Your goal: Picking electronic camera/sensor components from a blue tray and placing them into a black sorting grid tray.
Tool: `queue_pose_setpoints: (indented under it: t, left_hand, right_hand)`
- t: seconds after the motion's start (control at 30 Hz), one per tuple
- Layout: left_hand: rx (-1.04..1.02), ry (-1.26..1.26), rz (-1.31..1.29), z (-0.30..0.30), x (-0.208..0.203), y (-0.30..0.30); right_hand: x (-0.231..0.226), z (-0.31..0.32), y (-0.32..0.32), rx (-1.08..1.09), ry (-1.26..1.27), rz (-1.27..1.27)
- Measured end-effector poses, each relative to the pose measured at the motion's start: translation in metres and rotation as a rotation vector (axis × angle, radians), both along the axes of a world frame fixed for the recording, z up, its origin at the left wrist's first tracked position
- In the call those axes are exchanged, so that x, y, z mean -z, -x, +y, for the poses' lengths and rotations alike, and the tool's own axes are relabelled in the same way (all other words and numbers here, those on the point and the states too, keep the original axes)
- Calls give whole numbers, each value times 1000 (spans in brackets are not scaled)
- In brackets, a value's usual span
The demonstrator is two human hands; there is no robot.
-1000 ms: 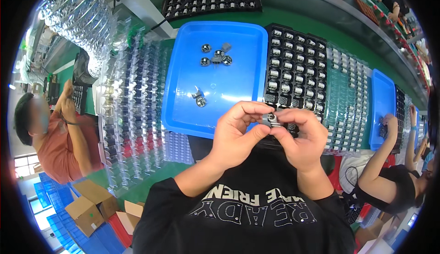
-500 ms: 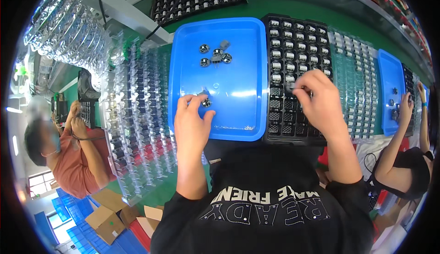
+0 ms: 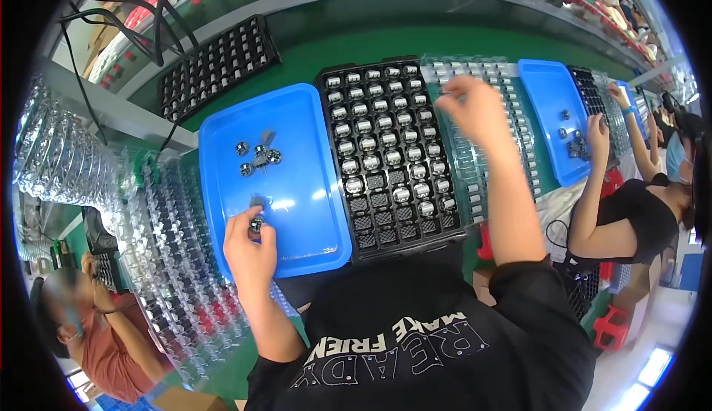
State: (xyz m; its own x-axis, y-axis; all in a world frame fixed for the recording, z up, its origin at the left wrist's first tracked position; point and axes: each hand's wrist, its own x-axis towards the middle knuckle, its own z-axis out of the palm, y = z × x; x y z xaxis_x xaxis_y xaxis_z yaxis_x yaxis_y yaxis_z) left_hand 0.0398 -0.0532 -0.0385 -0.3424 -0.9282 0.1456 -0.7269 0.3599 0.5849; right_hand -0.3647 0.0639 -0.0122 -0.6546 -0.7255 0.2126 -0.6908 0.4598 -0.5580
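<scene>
My left hand [image 3: 249, 248] is in the lower left of a blue tray [image 3: 311, 211], its thumb and fingers closed round a small round black part with shiny dots [image 3: 256, 224]. A small grey block [image 3: 257, 202] shows just beyond the fingertips. Farther up the tray lie several similar round parts [image 3: 242, 148]. My right hand [image 3: 475, 113] is over a clear plastic blister tray [image 3: 475, 166], its fingertips pinched together; whatever they hold is too small to make out. Between the hands, a black pocketed tray [image 3: 366, 242] carries rows of silver cylindrical parts, with bare pockets toward the near edge.
Another black tray of parts [image 3: 215, 66] lies at the back left. Stacked clear plastic trays [image 3: 174, 240] stand at left, beside a seated person [image 3: 122, 322]. On the right, a co-worker's arm [image 3: 589, 166] reaches over a second blue tray [image 3: 545, 107]. Dark cables [image 3: 152, 33] hang at the upper left.
The view has swung, so the trays appear farther left. My right hand has moved from the black tray to above the clear tray. My left hand stays in the blue tray with the round part.
</scene>
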Motion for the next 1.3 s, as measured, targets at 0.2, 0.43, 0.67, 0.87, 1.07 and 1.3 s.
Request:
queue_pose_setpoints:
  t: [0.2, 0.43, 0.67, 0.87, 1.07, 1.3]
  left_hand:
    - [-1, -92, 216, -4, 4, 6]
    - [146, -337, 730, 5, 4, 18]
    - [376, -392, 865, 10, -3, 22]
    - [243, -466, 1107, 27, -11, 22]
    - [403, -846, 1379, 14, -16, 40]
    - [413, -997, 1324, 28, -28, 43]
  right_hand:
    - [50, 19, 99, 251, -153, 43]
    - [30, 13, 78, 247, -168, -94]
    - [34, 18, 79, 230, -117, -65]
    - [48, 19, 81, -13, -189, 38]
    - [20, 25, 76, 17, 21, -120]
    - [-49, 26, -124, -417, 446, -683]
